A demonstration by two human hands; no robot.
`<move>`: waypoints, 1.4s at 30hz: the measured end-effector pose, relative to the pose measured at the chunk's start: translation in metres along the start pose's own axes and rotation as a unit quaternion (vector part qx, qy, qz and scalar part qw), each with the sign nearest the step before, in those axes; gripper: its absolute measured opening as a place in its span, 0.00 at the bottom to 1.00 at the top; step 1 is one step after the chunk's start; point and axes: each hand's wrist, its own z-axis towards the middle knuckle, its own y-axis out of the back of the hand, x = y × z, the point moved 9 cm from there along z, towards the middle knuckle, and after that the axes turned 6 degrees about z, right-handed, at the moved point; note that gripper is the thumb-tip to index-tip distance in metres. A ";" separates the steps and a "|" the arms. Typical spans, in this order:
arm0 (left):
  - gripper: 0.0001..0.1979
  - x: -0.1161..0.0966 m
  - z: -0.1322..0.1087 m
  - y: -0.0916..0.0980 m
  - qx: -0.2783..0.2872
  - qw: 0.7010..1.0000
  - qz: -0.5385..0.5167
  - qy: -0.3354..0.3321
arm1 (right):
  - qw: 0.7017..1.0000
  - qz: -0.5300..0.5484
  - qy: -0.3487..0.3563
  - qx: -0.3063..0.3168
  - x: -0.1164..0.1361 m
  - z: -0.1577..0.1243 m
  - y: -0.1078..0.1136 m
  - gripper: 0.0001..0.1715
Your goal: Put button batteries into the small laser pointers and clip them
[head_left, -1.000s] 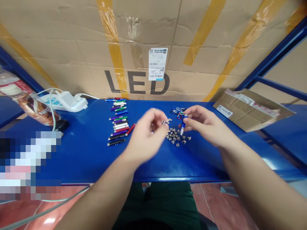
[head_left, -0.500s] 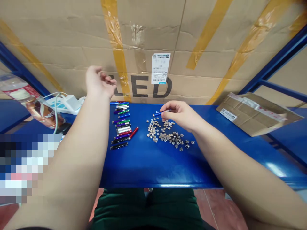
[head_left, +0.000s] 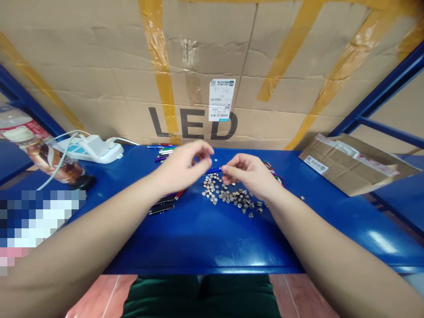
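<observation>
My left hand (head_left: 183,165) and my right hand (head_left: 247,172) meet above the blue shelf (head_left: 205,229), and each pinches one end of a small blue pen-shaped tube (head_left: 213,169). Just below the hands lies a heap of several small silver button cells and metal bits (head_left: 228,194). A row of several coloured tubes (head_left: 164,152) lies behind and under my left forearm, partly hidden by it. Coloured key clips (head_left: 274,172) peek out behind my right hand.
A taped cardboard box marked LED (head_left: 195,88) forms the back wall. A white power strip (head_left: 91,148) and a brown drink bottle (head_left: 46,152) sit at the left. A flat cardboard parcel (head_left: 351,161) lies at the right. Blue frame bars (head_left: 380,79) rise on the right.
My left hand has come down from up near the box to the blue tube held by my right hand. The right hand stayed over the heap of cells.
</observation>
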 end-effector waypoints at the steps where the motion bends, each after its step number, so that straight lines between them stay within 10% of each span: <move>1: 0.11 -0.001 -0.013 -0.010 0.043 0.998 0.048 0.005 | 1.000 0.002 -0.007 0.008 -0.001 -0.002 -0.003 0.31; 24: 0.15 0.001 -0.043 -0.039 0.129 0.955 0.214 -0.161 | 0.983 0.042 -0.130 0.124 -0.027 -0.018 -0.021 0.20; 36: 0.16 0.009 -0.043 -0.046 0.185 0.961 0.162 -0.129 | 0.980 -0.030 -0.048 0.190 -0.017 -0.021 -0.028 0.13; 42: 0.19 0.015 -0.040 -0.046 0.217 0.963 0.138 -0.080 | 0.950 -0.221 0.123 0.182 0.010 -0.027 -0.031 0.02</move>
